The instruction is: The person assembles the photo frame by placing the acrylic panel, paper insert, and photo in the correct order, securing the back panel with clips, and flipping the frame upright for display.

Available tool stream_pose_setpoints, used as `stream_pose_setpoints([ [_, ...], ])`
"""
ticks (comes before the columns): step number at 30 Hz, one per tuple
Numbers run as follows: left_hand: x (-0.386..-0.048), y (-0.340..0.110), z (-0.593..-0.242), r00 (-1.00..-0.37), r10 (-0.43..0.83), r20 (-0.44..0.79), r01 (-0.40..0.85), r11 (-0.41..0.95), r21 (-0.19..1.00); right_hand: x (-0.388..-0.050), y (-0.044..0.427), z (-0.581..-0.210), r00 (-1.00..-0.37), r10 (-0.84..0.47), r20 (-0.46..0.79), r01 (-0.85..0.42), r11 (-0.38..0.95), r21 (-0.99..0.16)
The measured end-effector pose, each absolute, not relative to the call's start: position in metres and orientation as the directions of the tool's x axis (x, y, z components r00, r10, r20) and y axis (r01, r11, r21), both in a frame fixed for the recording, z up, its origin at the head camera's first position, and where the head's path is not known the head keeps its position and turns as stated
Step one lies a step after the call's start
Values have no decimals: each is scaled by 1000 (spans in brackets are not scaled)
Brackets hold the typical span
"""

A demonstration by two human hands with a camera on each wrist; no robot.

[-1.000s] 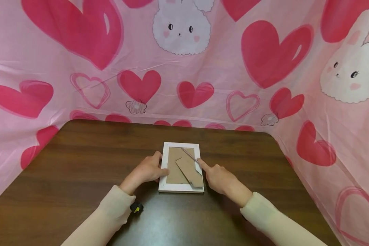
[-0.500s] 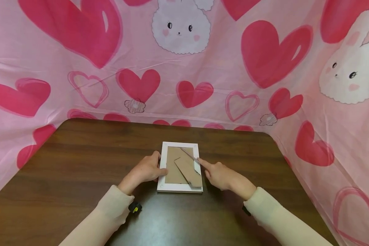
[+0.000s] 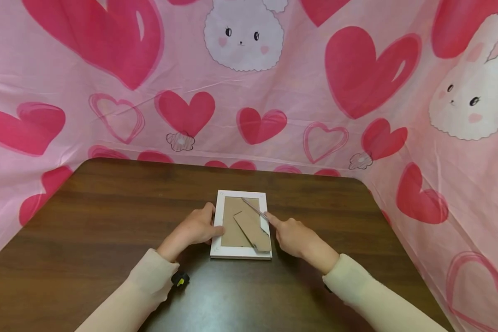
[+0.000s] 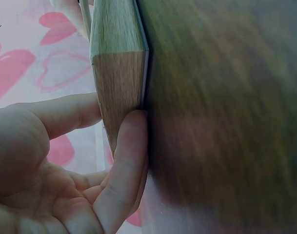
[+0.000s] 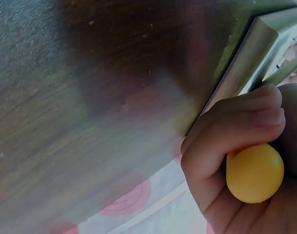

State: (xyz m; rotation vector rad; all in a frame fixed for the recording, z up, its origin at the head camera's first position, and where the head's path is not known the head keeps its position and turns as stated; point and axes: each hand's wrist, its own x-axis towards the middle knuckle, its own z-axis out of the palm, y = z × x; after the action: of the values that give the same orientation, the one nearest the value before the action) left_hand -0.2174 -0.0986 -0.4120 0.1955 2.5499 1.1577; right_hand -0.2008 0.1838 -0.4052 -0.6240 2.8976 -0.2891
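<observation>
A picture frame (image 3: 240,252) lies face down on the table, its white back and brown backing board (image 3: 231,233) upward. A cardboard stand flap (image 3: 255,228) slants across the board. My left hand (image 3: 192,227) grips the frame's left side, thumb on top of the back; in the left wrist view its fingers press the wooden side (image 4: 120,78). In my right hand (image 3: 296,240) is a screwdriver-like tool with a thin metal shaft (image 3: 254,206) and a rounded yellow handle end (image 5: 255,173). Its shaft crosses the board's upper right, tip at the top inner edge; the tip's shape is too small to tell.
The dark wooden table (image 3: 128,198) extends around the frame on all sides. A pink cloth (image 3: 290,87) with hearts and rabbits hangs behind and at the sides. A black wrist strap (image 3: 180,278) shows at the left cuff.
The view has shifted slightly, so everything sits a little further left. Both hands keep their grips, and the tool stays against the backing board with hardly any movement.
</observation>
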Motion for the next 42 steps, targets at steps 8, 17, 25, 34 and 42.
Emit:
stream_pose_setpoints([
  [8, -218, -101, -410, -941, 246, -231, -12, 659, 752, -202, 176, -405, -915, -377, -143, -350, 919, -183],
  [17, -216, -95, -417, -939, 254, -233, -17, 640, 768, -206, 201, -385, -886, -460, -60, -452, 886, -105],
  [25, -216, -98, -414, -939, 266, -220, -11, 614, 790, -202, 193, -350, -845, -535, 26, -535, 844, -29],
  [34, -217, -103, -416, -932, 273, -240, -24, 612, 790, -197, 167, -333, -752, -657, 54, -654, 754, 57],
  [42, -219, -103, -417, -930, 282, -237, -24, 596, 803, -195, 157, -328, -789, -615, 2, -610, 784, 115],
])
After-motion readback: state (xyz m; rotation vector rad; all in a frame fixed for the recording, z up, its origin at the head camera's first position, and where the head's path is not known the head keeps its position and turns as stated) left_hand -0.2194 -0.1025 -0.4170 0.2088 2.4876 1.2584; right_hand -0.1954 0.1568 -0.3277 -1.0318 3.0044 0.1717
